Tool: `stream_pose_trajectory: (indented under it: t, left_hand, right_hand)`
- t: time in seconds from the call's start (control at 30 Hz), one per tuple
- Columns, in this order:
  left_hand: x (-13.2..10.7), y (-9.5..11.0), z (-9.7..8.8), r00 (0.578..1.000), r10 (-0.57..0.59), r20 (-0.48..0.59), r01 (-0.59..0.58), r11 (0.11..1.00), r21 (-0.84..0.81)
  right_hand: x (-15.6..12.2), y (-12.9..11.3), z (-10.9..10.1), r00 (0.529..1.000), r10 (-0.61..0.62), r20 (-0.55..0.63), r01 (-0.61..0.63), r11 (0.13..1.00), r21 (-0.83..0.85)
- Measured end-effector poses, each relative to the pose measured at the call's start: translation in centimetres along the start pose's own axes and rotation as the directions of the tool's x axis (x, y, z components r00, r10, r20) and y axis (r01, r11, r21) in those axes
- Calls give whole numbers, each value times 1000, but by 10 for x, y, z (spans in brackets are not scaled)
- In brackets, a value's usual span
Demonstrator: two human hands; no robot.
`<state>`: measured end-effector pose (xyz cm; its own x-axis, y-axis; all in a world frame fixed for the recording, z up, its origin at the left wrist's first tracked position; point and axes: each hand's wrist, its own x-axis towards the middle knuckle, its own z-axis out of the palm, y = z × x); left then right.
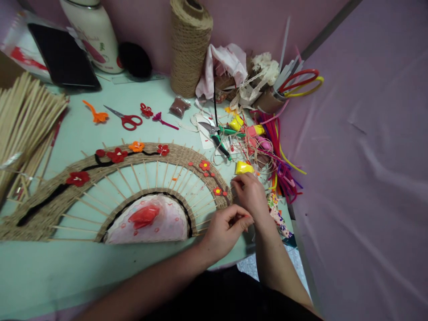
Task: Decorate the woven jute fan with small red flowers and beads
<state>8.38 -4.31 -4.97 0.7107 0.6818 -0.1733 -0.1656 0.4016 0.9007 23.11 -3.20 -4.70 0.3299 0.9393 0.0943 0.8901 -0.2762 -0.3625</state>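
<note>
A half-round woven fan (pixel 110 178) of jute band and wooden spokes lies on the pale green table (pixel 67 267), dotted with red and orange pipe-cleaner flowers. My left hand (pixel 224 229) hovers at the fan's right end, fingers pinched on a thin orange piece. My right hand (pixel 250 192) sits just above it, fingers curled down at the fan's rim beside a small red flower (pixel 218 191); what they hold is hidden.
Red scissors (pixel 127 119), green-handled pliers (pixel 219 136), a jute spool (pixel 190 47), a bundle of sticks (pixel 23 120), a tangle of coloured pipe cleaners (pixel 279 156), a bottle (pixel 96 35) and a black tablet (pixel 62 55) crowd the table. Pink cloth hangs on the right.
</note>
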Motion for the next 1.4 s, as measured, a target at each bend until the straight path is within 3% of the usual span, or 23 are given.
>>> stream_pose_trajectory:
  t: [0.17,0.37,0.7,0.9,1.07,1.2,1.4]
  left_hand:
    - [-1,0,1,1000,-1,29,0,998,57]
    - [-1,-1,1,1000,13,26,-15,996,85]
    - [-1,3,2,1000,8,12,-9,997,72]
    - [-2,5,2,1000,-1,12,0,997,83]
    - [-2,4,2,1000,9,9,-10,996,84]
    - [-2,3,2,1000,14,9,-15,995,95]
    - [-2,5,1,1000,10,8,-11,995,103]
  right_hand:
    - [-5,-3,-15,996,79,-36,-70,974,213]
    - [-7,-8,-22,998,59,-37,-43,938,343]
    - [-5,-13,-24,997,73,-8,-66,938,340]
    - [-5,-15,-24,998,29,-51,-8,930,368]
    - [-5,-16,-22,999,29,34,-40,922,386]
    - [-5,-20,-22,999,36,-19,-27,926,376]
    - [-6,-19,-20,1000,24,10,-26,918,395]
